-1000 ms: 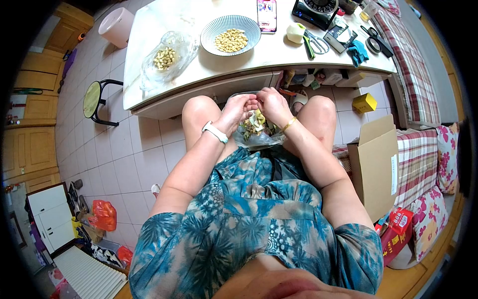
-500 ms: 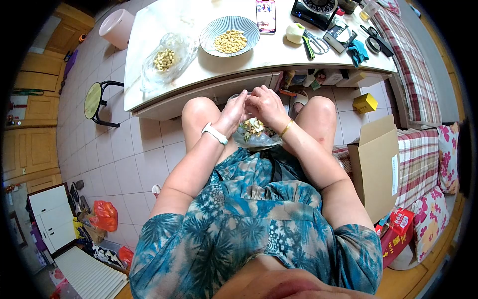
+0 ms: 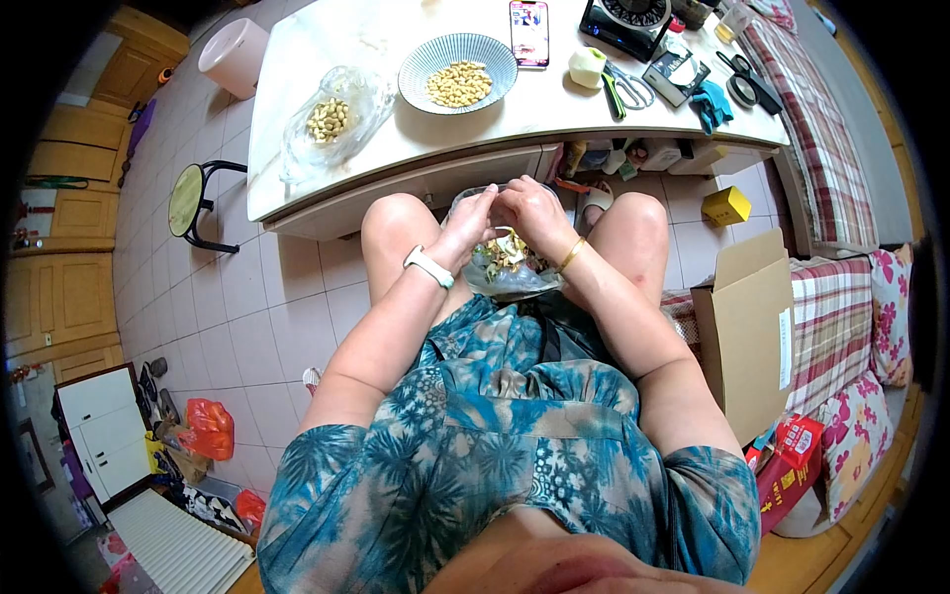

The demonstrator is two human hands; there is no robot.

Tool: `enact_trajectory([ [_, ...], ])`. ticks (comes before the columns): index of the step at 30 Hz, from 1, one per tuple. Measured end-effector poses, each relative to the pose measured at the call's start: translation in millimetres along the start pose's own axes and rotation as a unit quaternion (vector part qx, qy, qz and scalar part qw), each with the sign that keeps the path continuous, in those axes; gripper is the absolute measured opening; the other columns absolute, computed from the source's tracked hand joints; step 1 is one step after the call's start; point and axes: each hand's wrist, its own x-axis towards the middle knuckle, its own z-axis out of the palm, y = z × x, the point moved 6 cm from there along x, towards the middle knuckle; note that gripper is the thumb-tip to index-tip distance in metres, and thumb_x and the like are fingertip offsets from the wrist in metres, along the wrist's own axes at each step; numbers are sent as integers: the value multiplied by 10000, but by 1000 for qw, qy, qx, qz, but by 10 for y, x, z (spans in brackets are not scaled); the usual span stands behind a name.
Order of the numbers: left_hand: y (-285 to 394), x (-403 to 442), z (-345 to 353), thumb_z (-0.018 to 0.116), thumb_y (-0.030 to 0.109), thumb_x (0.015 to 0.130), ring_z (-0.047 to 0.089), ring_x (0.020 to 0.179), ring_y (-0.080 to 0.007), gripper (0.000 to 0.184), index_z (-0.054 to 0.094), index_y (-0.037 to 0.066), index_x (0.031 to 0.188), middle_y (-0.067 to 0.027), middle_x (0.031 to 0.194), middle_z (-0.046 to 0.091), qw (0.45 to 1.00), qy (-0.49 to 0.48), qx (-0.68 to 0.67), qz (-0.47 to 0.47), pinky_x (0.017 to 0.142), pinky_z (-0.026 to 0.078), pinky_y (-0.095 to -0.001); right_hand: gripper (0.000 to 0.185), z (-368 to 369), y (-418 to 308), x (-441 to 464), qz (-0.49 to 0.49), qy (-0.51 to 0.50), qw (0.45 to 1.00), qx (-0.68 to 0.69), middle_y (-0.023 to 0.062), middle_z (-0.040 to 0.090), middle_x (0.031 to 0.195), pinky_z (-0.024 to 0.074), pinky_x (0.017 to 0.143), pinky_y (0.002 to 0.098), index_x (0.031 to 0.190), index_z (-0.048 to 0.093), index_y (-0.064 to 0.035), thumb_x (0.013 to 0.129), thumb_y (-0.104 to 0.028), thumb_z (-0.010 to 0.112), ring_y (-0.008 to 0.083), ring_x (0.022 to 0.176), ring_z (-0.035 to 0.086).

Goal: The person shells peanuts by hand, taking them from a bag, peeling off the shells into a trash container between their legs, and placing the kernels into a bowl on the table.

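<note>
My left hand [image 3: 470, 220] and my right hand [image 3: 534, 216] meet at the fingertips between my knees. Their fingers are closed together, and whatever small thing they grip is hidden. Just below them hangs a clear plastic bag [image 3: 520, 281] filled with shell-like and leafy scraps [image 3: 505, 251]. On the table ahead, a striped bowl [image 3: 411, 84] contains a heap of small pale-yellow kernels [image 3: 460, 84]. To its left lies an open, crumpled clear bag [image 3: 364, 121] with larger tan pieces, perhaps unshelled nuts [image 3: 328, 119].
The white table [image 3: 297, 40] also bears a phone [image 3: 529, 35], green-handled scissors [image 3: 628, 91], a pale round fruit [image 3: 586, 66] and a blue cloth [image 3: 711, 105]. A cardboard box [image 3: 747, 337] stands at my right. A stool [image 3: 188, 201] and pink bin [image 3: 234, 57] are leftward.
My fingers have shifted slightly, with the left hand turned a little and more of the plastic bag showing behind them. The things on the table stay put.
</note>
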Motion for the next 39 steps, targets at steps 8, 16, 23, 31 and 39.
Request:
enact_trajectory([
  [8,-59,26,3,434,393,1093,640,789,-153,389,610,46,1078,-63,920,644,1000,-7,6,-8,718,577,-312,77,-1,-17,-1,-39,4,999,11,110,651,797,528,733,413,837,694,-40,790,-100,685,323,802,620],
  [16,-55,10,-3,429,423,1090,634,771,-155,426,614,39,1068,-63,904,640,1000,7,17,-17,684,570,-306,79,-40,-86,8,-40,-2,999,7,112,656,813,529,731,411,845,690,-41,797,-104,687,318,809,618],
  [23,-7,-5,2,436,421,1087,634,787,-139,426,624,44,1025,-53,889,641,999,18,44,1,682,563,-287,67,-16,-33,4,-31,2,999,9,100,641,814,536,729,414,837,691,-59,793,-110,695,313,820,616],
  [31,-44,58,-120,443,226,1074,636,828,-105,282,638,41,1160,-40,962,673,997,37,61,8,692,538,-226,29,-80,122,-17,24,55,998,-12,98,631,794,534,731,421,799,688,-67,785,-93,690,304,828,622],
  [39,-42,114,-208,479,-6,1000,657,865,-109,256,610,-8,1220,-78,1071,694,994,69,71,52,702,535,-211,53,107,304,-134,69,-10,994,-82,111,654,812,544,753,417,754,700,-75,788,-115,693,306,849,641],
])
